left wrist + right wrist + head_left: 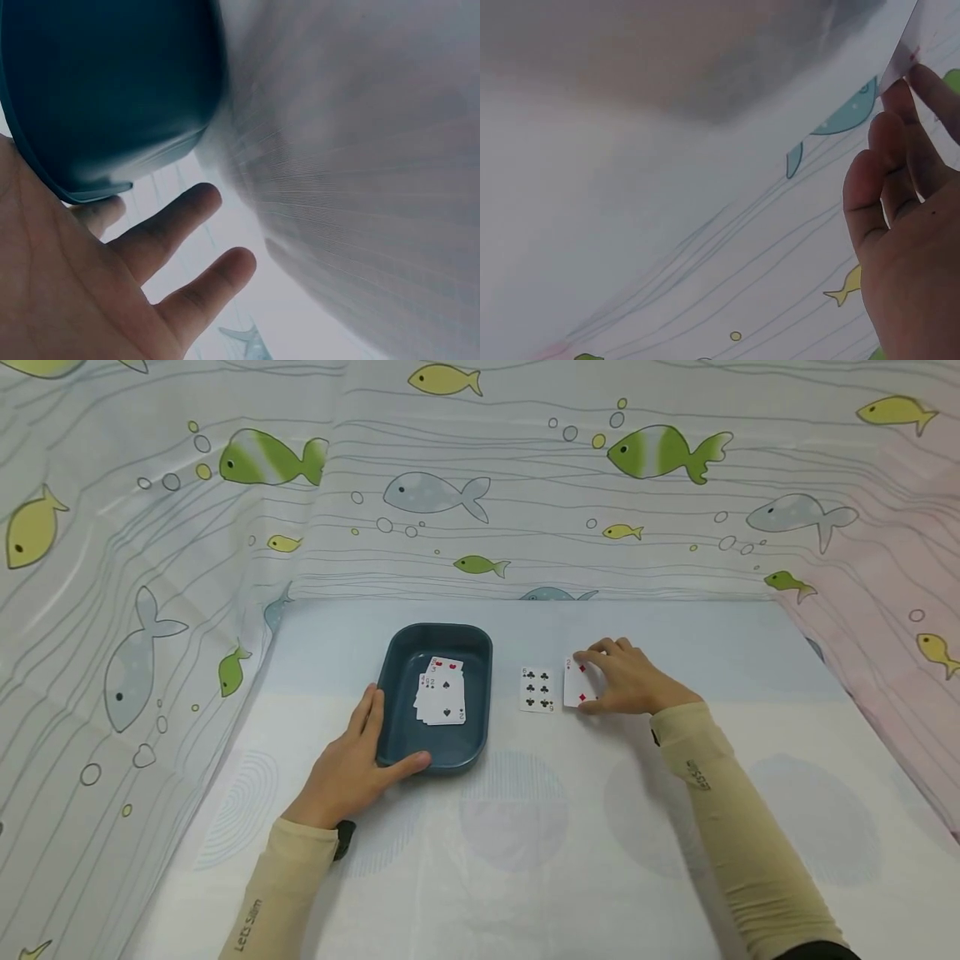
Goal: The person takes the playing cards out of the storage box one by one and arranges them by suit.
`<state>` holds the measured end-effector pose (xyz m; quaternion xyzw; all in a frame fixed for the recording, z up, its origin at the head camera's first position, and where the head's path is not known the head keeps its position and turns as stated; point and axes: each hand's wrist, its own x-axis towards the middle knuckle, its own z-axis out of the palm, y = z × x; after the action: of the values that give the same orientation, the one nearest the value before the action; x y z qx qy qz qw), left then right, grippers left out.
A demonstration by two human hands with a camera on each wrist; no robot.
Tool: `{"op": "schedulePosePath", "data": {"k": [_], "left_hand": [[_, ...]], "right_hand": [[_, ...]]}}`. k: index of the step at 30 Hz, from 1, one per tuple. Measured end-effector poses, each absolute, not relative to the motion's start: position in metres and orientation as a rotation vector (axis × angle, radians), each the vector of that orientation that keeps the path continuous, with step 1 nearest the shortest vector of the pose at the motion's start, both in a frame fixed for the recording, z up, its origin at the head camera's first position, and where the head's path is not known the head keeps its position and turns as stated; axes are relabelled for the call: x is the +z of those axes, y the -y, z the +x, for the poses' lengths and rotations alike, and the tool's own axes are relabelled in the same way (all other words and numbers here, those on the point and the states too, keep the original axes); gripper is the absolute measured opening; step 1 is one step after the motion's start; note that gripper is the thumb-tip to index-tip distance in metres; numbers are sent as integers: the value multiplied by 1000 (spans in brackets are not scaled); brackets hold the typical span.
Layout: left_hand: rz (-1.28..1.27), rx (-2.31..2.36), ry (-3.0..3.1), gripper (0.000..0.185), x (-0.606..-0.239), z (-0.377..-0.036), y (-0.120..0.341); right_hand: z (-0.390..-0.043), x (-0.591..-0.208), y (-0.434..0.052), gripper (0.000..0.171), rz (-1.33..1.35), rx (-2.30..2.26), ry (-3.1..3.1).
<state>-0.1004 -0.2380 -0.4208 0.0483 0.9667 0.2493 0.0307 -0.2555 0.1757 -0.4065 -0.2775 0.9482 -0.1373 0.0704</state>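
Note:
A dark blue rectangular tray [472, 752] stands left of centre with a loose pile of playing cards [442, 697] inside, a two of spades uppermost. My left hand [348, 777] rests against its near left corner, fingers straight along the side and thumb at the front rim. In the left wrist view, some fingertips [202, 196] stand apart from the tray wall. My right hand [626, 681] pinches a two of diamonds [576, 685] between thumb and fingers. The card appears tilted in the right wrist view. Between tray and right hand lies a six of clubs [537, 690], face up.
A pale cloth with faint circles covers the table [510, 877]. Fish-printed sheets [525, 460] hang behind and at the left, and a pinkish sheet [907, 552] hangs at the right.

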Motion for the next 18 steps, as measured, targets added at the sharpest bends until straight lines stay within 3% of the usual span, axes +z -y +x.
{"op": "schedulePosePath", "data": {"k": [18], "left_hand": [[142, 785, -2972, 123, -419, -100, 237]], "right_hand": [[-259, -416, -177, 84, -777, -325, -2781]]}}
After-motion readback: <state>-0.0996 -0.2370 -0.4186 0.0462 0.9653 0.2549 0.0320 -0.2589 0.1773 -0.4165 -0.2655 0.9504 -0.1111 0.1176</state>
